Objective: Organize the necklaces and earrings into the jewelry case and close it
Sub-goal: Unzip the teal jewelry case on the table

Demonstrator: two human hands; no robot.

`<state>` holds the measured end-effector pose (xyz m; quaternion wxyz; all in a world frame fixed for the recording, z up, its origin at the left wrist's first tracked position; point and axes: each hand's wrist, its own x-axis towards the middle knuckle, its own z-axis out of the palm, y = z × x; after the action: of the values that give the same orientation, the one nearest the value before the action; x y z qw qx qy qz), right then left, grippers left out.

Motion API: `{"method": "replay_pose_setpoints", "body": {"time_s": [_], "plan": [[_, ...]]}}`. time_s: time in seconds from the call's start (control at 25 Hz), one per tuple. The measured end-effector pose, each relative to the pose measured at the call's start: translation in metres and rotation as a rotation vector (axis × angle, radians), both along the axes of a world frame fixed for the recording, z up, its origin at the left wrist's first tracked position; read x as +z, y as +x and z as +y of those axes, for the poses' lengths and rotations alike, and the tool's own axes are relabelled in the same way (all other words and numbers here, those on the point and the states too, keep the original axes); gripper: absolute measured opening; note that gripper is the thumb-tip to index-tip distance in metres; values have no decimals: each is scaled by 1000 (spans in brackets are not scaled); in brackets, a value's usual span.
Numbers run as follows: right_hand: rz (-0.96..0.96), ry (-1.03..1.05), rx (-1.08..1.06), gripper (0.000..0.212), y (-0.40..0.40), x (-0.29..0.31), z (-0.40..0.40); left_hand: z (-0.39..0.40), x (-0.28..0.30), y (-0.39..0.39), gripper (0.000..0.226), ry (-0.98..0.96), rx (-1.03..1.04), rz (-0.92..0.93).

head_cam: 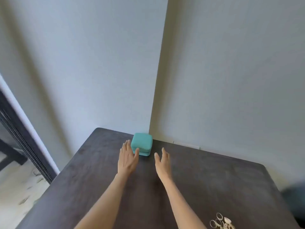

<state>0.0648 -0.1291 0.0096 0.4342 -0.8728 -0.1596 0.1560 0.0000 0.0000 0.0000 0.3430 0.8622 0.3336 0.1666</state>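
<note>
Head view, one closed teal case (142,143), jewelry (221,222) blurred and cut off at bottom edge, left hand (127,158) and right hand (162,160) spread flat, holding nothing, one dark table (214,176).

A small jewelry case (142,144) in plain turquoise, with no pattern, sits on a dark brown table (206,182) whose surface shows a faint, mottled wood grain. A cluster of silver-coloured hoop earrings (222,222) gleams pale against the dark wood. The walls (231,71) behind are plain off-white with a bluish cast, and a cream-yellow stripe runs up the corner.
</note>
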Motion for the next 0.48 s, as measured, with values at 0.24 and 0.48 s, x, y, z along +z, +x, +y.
{"method": "replay_pose_setpoints", "body": {"time_s": [0.24, 0.48], "plan": [[-76, 117, 7, 45, 45, -59, 49, 15, -56, 48, 51, -200, 153, -275], [-95, 304, -103, 46, 37, -74, 49, 7, -62, 48, 42, -186, 81, -445]]}}
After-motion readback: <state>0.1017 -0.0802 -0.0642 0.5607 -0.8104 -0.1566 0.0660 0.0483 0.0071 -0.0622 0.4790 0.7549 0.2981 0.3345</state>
